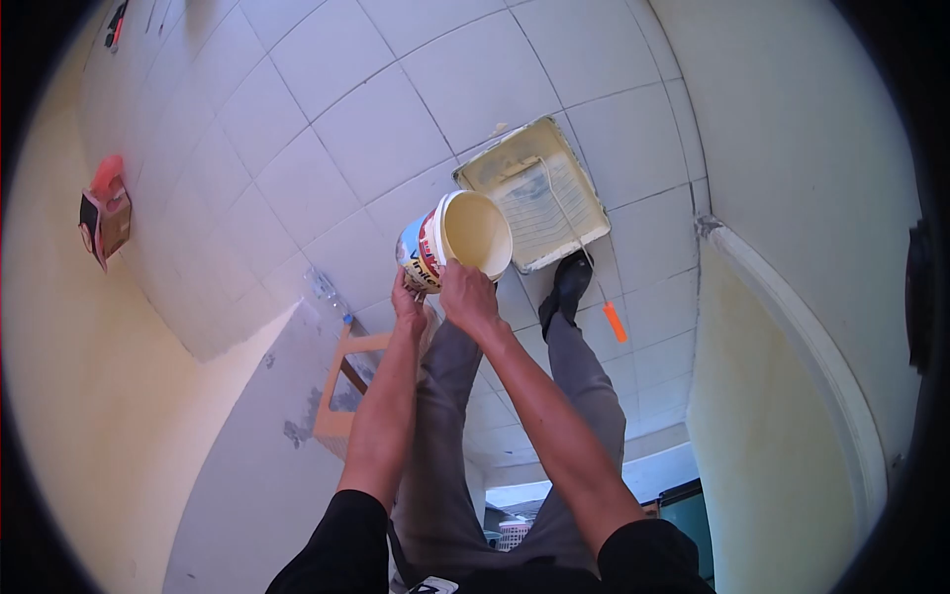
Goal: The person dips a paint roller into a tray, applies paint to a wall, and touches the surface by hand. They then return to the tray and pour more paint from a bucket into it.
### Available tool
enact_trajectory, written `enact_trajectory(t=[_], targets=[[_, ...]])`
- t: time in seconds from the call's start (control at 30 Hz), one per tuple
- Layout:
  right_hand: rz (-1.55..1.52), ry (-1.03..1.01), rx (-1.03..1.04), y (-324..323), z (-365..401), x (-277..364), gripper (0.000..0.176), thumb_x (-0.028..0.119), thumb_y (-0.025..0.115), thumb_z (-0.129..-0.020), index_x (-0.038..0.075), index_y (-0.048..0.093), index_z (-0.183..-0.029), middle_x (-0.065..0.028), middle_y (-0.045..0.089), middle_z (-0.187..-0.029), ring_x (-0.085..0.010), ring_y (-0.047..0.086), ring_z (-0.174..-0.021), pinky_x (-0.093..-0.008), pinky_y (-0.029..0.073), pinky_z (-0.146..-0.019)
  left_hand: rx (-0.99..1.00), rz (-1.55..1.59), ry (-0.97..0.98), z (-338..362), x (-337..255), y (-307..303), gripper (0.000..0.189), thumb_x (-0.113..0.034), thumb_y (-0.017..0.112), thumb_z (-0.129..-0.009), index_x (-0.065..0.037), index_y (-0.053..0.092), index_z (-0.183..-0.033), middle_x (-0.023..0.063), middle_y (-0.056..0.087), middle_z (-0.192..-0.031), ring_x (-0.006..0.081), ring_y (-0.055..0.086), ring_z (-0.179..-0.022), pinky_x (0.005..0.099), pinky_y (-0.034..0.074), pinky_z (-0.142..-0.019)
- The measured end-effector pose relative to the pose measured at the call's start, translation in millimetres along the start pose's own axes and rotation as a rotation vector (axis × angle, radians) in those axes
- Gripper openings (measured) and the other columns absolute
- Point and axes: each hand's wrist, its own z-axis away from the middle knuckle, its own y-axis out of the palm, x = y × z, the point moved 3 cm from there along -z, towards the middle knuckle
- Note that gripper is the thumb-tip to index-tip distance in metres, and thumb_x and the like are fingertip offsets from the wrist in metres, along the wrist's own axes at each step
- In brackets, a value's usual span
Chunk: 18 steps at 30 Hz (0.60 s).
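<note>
A paint bucket point(421, 243) with a blue, red and white label is held tilted in front of me, its open mouth facing up and to the right. Cream-coloured paint coats its inside wall. My left hand point(410, 303) supports the bucket low on its side, near the base. The near rim is gripped by my right hand point(468, 297), fingers curled over the edge. Just beyond the bucket, a paint-smeared paint tray point(592, 220) lies on the floor. A paint roller with an orange handle point(615, 322) rests across it, its wire frame reaching into the tray.
My shoe point(569, 284) stands close to the tray's near edge. A wooden stool point(332, 401) and a plastic bottle point(325, 289) are at the left. A bag point(106, 220) stands farther left by the wall. Tools point(116, 28) lie at the top left. A wall point(792, 129) borders the right.
</note>
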Motion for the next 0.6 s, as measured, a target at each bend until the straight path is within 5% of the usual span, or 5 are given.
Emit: enact_trajectory(t=[0.6], targets=[[0.088, 0.017, -0.027, -9, -40, -20, 0.024, 0.017, 0.055, -0.095, -0.004, 0.066, -0.094, -0.0307, 0.071, -0.091, -0.0487, 0.071, -0.088, -0.0556, 0.055, -0.085, -0.022, -0.029, 0.028, 9, 0, 32, 0.06, -0.056, 0.058, -0.098, -0.01, 0.06, -0.135, 0.0078, 0.069, -0.117, 0.0196, 0.063, -0.108, 0.036, 0.046, -0.095]])
